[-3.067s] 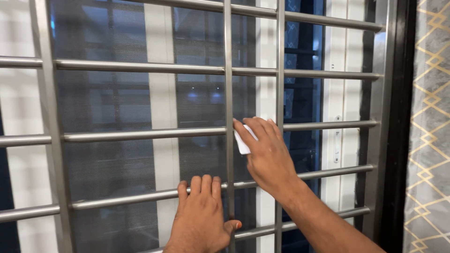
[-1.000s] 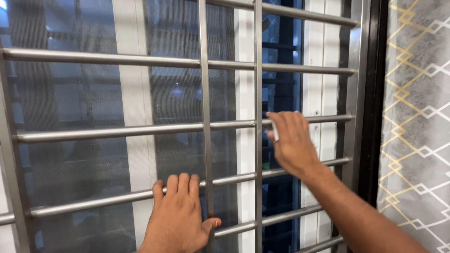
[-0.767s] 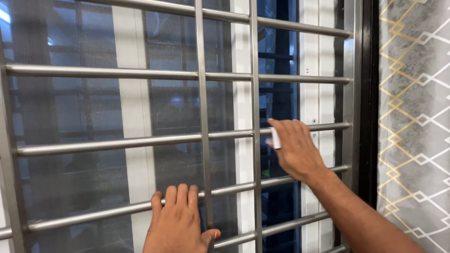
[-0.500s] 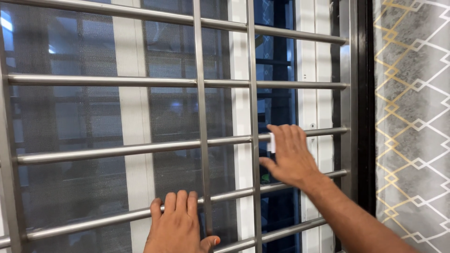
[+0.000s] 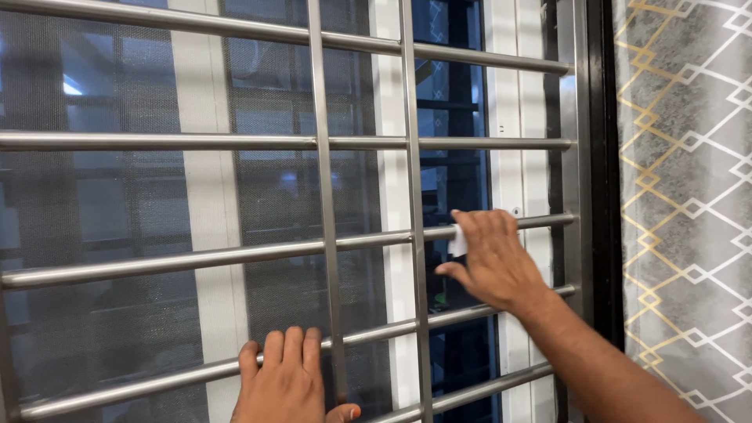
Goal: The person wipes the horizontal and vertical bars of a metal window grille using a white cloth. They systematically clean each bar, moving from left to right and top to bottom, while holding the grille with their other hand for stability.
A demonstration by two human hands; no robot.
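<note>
A steel window grille (image 5: 325,196) of horizontal and vertical bars fills the view. My right hand (image 5: 492,258) presses a small white cloth (image 5: 457,241) against a horizontal bar at the right, just past the second vertical bar. Only an edge of the cloth shows under my fingers. My left hand (image 5: 288,382) rests flat on a lower horizontal bar at the bottom centre, with its thumb hooked past a vertical bar and nothing in it.
Behind the grille are dark mesh screens and white window frames (image 5: 205,204). A black window frame edge (image 5: 603,172) stands to the right, and beyond it hangs a grey curtain (image 5: 689,196) with a gold diamond pattern.
My right hand with the cloth has slid rightward along the bar, past the second vertical bar. My left hand has stayed on the lower bar. The view has shifted to the right.
</note>
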